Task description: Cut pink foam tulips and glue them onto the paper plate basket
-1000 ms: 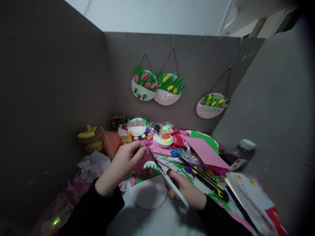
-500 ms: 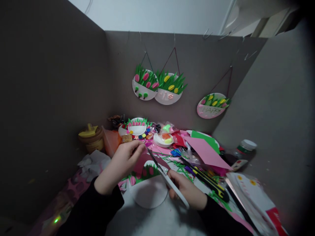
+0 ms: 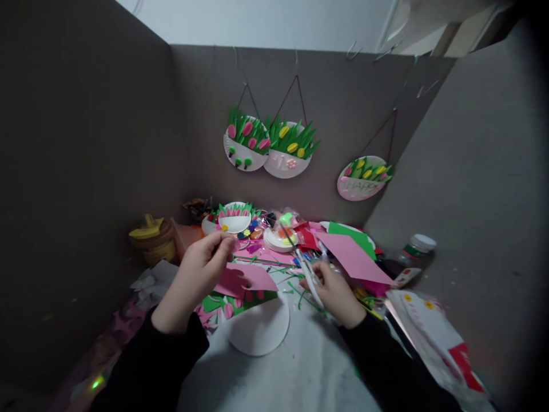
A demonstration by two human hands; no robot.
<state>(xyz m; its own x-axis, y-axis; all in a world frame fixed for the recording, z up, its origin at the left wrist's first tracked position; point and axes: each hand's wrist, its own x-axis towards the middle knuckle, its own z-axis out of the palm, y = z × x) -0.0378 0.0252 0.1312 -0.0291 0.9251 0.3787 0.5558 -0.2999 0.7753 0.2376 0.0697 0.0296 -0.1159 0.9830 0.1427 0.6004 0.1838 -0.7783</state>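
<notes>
My right hand [image 3: 334,289] grips white-handled scissors [image 3: 305,268], their dark blades pointing up and to the left. To the left, my left hand [image 3: 201,274] is closed, thumb against the fingers; whatever small thing is in the pinch cannot be made out. Beside and below its fingertips is a pink sheet of paper [image 3: 253,278] with a small notch or hole. Under that sheet, on the white table, lies a paper plate [image 3: 259,329] with green paper grass [image 3: 212,303] and pink paper tulips [image 3: 229,310] along its upper edge.
Three plate crafts, one of them a tulip plate [image 3: 288,166], hang on the grey back wall. Craft supplies crowd the table's back, with pink paper [image 3: 354,257] and green card [image 3: 354,239]. A lidded jar [image 3: 418,249] and plastic packet [image 3: 437,326] stand right; a brown-yellow container [image 3: 152,240] left.
My right hand has moved right and up with the scissors, away from my left hand. My left hand has shifted slightly left. More of the pink sheet and plate now shows.
</notes>
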